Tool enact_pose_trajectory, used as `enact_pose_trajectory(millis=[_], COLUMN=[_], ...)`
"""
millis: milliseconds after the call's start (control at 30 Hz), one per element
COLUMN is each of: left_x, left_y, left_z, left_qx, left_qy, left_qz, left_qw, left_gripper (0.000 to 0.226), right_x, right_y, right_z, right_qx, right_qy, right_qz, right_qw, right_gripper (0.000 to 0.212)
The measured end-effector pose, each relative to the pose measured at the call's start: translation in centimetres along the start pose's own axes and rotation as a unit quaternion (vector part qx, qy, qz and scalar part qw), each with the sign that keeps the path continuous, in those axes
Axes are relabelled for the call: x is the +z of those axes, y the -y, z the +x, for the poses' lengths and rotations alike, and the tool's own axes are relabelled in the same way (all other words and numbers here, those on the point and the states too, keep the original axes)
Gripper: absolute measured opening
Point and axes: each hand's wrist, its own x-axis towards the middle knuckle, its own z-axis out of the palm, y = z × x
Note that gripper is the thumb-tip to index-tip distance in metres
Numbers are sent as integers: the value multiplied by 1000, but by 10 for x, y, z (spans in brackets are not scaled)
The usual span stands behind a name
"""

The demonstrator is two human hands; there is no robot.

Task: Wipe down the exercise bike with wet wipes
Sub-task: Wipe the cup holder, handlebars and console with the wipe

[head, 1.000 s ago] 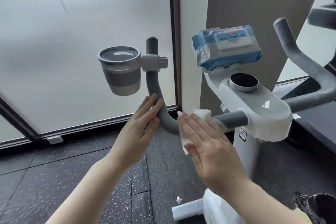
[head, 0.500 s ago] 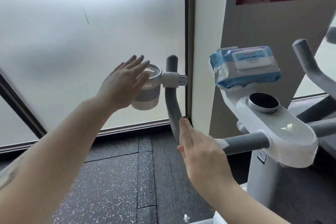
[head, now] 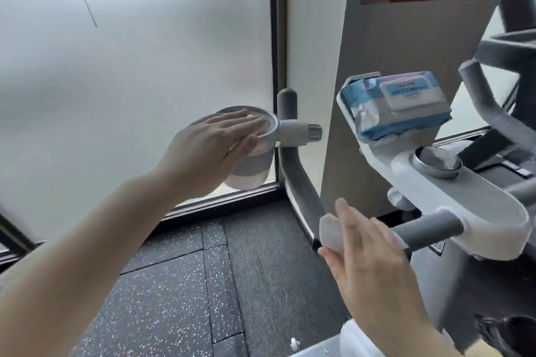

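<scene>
The exercise bike's white console [head: 470, 203] stands at the right, with a curved grey left handlebar [head: 298, 182] rising from it. A grey and white cup holder [head: 255, 171] is clamped to that bar. My left hand [head: 214, 151] lies flat across the holder's rim and side, fingers together. My right hand [head: 368, 258] presses a folded white wet wipe [head: 330, 230] against the handlebar's lower bend, fingers extended. A blue pack of wet wipes [head: 394, 107] rests on the console's top shelf.
A frosted glass wall [head: 130, 66] fills the left and back, a beige pillar [head: 406, 23] stands behind the bike. Dark speckled rubber floor [head: 179, 284] lies below. The right handlebar [head: 481, 95] and another machine [head: 516, 46] are at the far right.
My left hand went up from the handlebar's bend to the cup holder and now lies over its rim. The right hand stays on the bend with the wipe. The view tilted upward.
</scene>
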Motion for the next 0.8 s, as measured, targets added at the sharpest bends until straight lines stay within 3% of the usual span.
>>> enact_pose_trajectory(millis=[200, 300, 367, 500, 567, 667, 733, 800], left_x=[-2, 2, 7, 13, 14, 16, 15, 14], left_y=[9, 6, 4, 7, 9, 13, 14, 15], left_z=[7, 7, 5, 3, 4, 7, 8, 9], left_qx=[44, 51, 50, 67, 76, 90, 93, 95], left_qy=[11, -17, -50, -94, -92, -96, -94, -89], left_qz=[-1, -5, -13, -36, -41, -51, -61, -68], left_qw=[999, 999, 997, 993, 992, 990, 989, 989], left_gripper=[55, 46, 39, 36, 39, 38, 37, 39], right_x=[-6, 2, 9, 4, 4, 7, 12, 26], right_y=[44, 55, 62, 71, 66, 64, 75, 84], right_z=[52, 99, 109, 59, 28, 21, 49, 90], right_qx=[107, 198, 231, 189, 189, 198, 235, 236], right_qy=[99, 185, 186, 100, 49, -15, 25, 97], right_qz=[-86, -31, 15, -132, -147, -108, -78, -85], right_qw=[986, 962, 955, 968, 970, 974, 968, 963], right_gripper=[46, 44, 45, 51, 60, 42, 29, 36])
